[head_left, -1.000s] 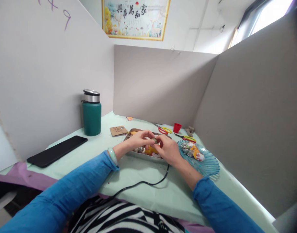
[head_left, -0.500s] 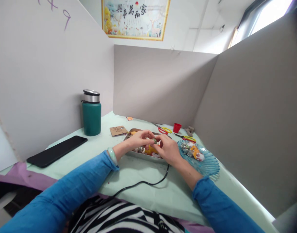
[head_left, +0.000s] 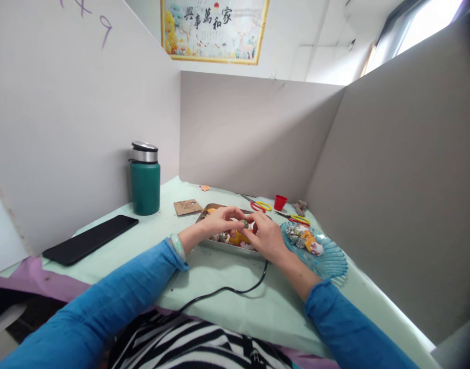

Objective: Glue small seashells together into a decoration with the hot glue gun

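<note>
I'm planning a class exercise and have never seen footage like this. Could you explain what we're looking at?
There is no machine: one camera on a person's head looks forward and down at two bare hands. The left hand and right hand hold a small greenish piece between their fingertips, above a metal tray of mixed small pieces. On the pale green tablecloth also lie a blue ribbed dish, two pairs of scissors, a red cup and a green bottle.

Pale green tabletop (head_left: 288, 307): green bottle (head_left: 145, 185), black slab (head_left: 92, 239), metal tray (head_left: 224, 246), blue plate (head_left: 331, 262), red cup (head_left: 280, 203), scissors (head_left: 254, 204).
</note>
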`<state>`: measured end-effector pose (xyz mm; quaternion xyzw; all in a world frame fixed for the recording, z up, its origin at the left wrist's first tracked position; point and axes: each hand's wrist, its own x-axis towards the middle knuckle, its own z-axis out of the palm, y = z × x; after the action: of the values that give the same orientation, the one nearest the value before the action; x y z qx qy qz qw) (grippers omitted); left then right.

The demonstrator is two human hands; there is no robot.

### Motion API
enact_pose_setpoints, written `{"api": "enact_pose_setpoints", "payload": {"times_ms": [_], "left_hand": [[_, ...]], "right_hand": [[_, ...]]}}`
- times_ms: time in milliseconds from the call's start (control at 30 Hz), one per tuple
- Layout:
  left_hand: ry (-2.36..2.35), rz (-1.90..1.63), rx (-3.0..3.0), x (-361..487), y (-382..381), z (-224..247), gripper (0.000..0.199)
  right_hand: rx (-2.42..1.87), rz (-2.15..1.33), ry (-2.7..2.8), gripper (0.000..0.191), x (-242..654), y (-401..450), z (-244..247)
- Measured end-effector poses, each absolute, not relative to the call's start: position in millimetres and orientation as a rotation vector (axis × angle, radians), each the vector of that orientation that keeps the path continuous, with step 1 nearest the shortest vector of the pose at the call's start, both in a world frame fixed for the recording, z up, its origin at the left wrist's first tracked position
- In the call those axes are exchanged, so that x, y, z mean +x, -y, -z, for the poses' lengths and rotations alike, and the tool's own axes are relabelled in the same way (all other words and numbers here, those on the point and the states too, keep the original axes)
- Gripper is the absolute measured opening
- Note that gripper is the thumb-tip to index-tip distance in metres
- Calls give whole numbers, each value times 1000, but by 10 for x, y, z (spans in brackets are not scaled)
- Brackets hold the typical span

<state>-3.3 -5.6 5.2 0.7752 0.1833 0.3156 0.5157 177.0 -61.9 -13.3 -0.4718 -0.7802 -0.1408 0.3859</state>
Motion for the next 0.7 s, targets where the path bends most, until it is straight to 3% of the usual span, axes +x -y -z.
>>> {"api": "enact_pose_setpoints", "payload": {"times_ms": [700], "left_hand": [[-440,-795,1862,-25,51,-41,27]], "right_hand": [[-1165,371,2052,18,1761,641,123]]}}
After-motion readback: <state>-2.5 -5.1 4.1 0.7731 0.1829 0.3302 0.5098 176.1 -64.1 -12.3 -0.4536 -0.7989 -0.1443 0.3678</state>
